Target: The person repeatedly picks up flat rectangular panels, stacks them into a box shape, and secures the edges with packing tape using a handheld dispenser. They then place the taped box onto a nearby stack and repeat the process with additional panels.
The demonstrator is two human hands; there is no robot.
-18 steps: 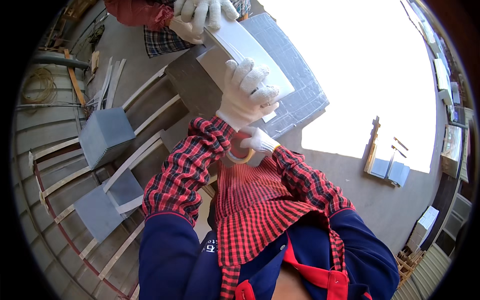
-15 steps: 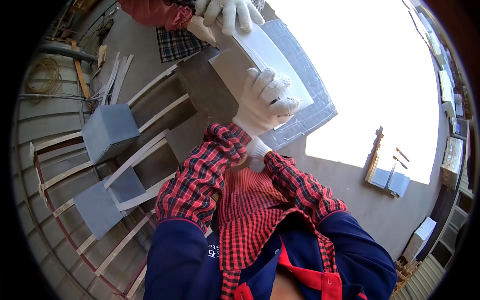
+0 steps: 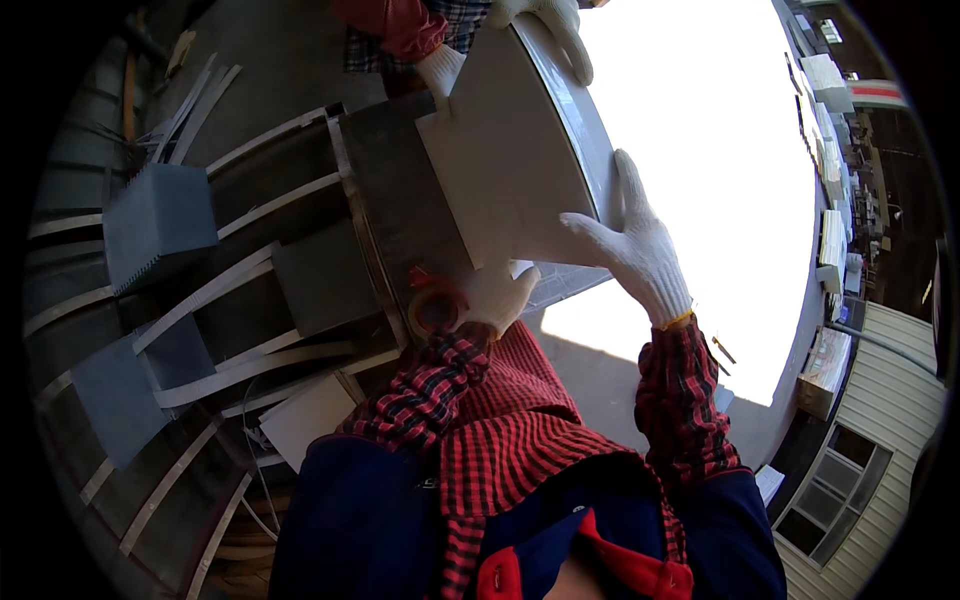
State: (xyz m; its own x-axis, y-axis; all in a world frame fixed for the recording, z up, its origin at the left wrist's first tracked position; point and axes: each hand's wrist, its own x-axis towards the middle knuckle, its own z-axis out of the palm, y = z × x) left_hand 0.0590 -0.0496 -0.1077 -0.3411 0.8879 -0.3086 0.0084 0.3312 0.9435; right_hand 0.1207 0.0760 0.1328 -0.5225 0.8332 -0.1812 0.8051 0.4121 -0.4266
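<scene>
A pale grey rectangular panel stack (image 3: 515, 165) extends away from me, its right long side catching the light. My right hand (image 3: 640, 245), in a white knit glove, is at the near right corner, thumb and fingers spread, fingers along the side. My left hand (image 3: 497, 297), also gloved, is at the near edge with the thumb stretched apart; its fingertips blend into the pale surface. Across from me, a co-worker's gloved hand (image 3: 440, 72) touches the left edge, and their other gloved hand (image 3: 560, 30) rests over the far right side.
A red tape dispenser with a roll (image 3: 435, 303) is on the dark table (image 3: 385, 165) beside my left hand. Left of it, a slatted rack (image 3: 270, 215) bears blue-grey panel stacks (image 3: 160, 225). Glaring sunlit floor (image 3: 700, 150) spans the right; more stacks (image 3: 830, 240) stand beyond.
My hands, earlier close together with the wrists crossing, have moved apart, one to the near edge and one to the right corner. The co-worker's hands have shifted, and the view has swung.
</scene>
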